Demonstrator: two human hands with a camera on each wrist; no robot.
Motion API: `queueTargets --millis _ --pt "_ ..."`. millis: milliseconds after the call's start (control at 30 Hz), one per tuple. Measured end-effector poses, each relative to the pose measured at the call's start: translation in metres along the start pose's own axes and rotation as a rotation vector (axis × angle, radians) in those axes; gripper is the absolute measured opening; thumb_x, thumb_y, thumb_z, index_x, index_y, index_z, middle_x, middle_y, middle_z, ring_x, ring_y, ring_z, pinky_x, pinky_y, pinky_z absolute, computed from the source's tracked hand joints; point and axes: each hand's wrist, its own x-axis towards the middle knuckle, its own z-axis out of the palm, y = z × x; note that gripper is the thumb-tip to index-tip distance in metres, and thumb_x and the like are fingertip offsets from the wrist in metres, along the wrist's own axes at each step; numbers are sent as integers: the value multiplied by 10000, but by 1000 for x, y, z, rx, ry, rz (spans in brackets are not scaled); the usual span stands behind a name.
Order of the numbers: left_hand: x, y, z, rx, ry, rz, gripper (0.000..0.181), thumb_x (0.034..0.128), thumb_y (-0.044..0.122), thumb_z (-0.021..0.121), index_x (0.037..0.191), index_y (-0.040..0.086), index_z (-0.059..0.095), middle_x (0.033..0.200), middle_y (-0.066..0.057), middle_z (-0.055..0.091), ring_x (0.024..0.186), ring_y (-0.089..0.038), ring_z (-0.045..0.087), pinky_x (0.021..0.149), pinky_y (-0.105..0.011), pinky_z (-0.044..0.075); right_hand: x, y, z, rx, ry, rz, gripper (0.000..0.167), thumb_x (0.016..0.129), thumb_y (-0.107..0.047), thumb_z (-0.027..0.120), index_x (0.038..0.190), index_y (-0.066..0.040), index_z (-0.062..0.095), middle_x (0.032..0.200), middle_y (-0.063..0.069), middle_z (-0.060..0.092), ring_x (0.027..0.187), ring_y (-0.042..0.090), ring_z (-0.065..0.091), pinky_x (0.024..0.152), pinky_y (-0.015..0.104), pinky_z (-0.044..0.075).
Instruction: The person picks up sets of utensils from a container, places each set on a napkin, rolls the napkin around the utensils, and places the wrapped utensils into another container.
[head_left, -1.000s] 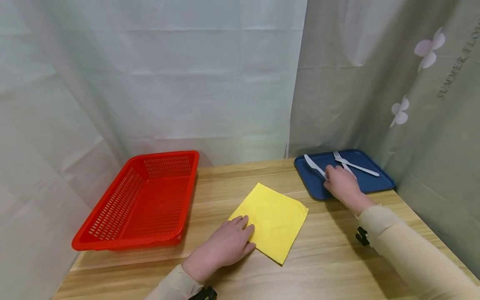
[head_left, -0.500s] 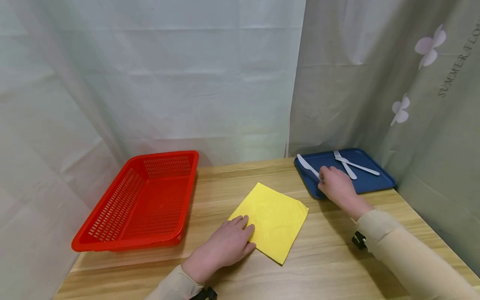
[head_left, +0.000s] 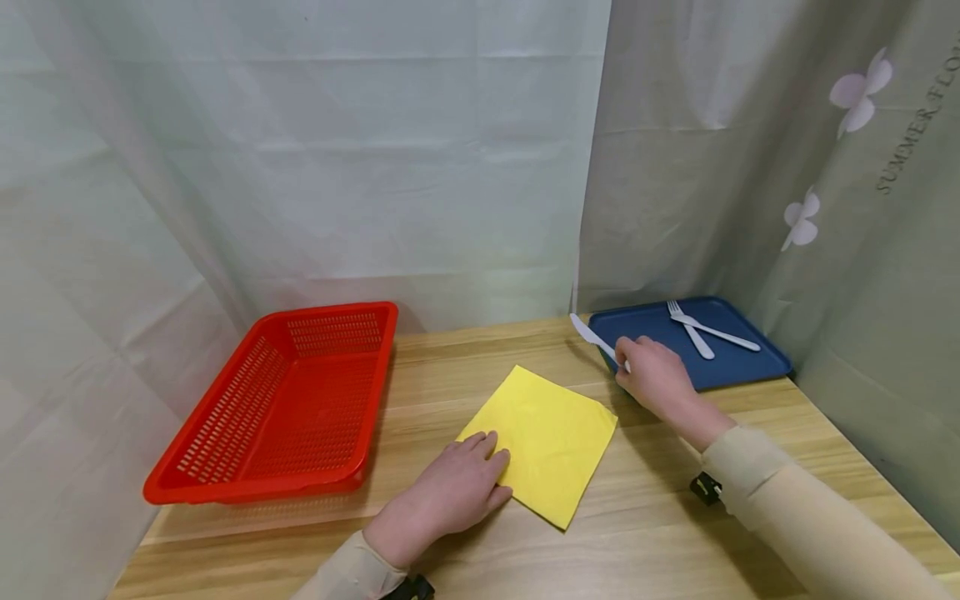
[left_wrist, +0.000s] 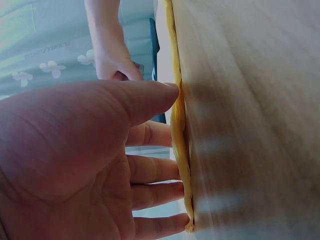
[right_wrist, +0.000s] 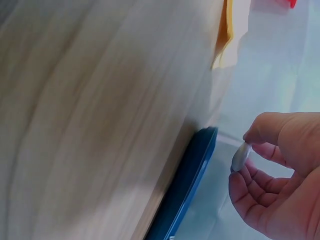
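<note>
My left hand [head_left: 450,492] lies with extended fingers on the near left edge of a square yellow napkin [head_left: 547,442]. In the left wrist view, the fingertips touch the napkin [left_wrist: 178,117], which is thin and slightly layered. My right hand [head_left: 660,379] pinches a white plastic knife [head_left: 588,335] by its handle, over the left edge of a blue tray [head_left: 750,367]. The blade points up and left, past the rim. The right wrist view shows the knife's handle end [right_wrist: 240,156] between thumb and fingertips, above the tray. A white fork [head_left: 720,334] lies on the tray, crossing another white utensil [head_left: 702,343].
A red perforated basket [head_left: 378,400] stands on the left of the wooden table [head_left: 427,367]. Pale curtains [head_left: 420,183] hang close behind the table and along both sides. The tray's far right corner sits close to the right curtain [head_left: 862,292].
My right hand has moved left and toward me, carrying the knife from over the tray to past its left rim. The left hand and napkin stay put.
</note>
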Motion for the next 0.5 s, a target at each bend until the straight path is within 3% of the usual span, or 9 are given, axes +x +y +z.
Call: queueTargets --millis 267,500 --pt "0 0 -1 2 9 2 438 1071 386 728 1372 69 704 1499 -223 626 1385 -400 604 1080 -555 543 -3 -14 2 18 57 -80 177 902 16 787 932 -85 645 822 66 592 710 275 549 638 470 489" --pt "0 0 -1 6 7 0 447 1070 389 728 1379 67 704 1501 -223 625 1386 -399 602 1083 -551 542 -7 -24 4 32 40 -99 185 896 10 787 940 -97 642 813 43 578 705 251 535 630 442 479"
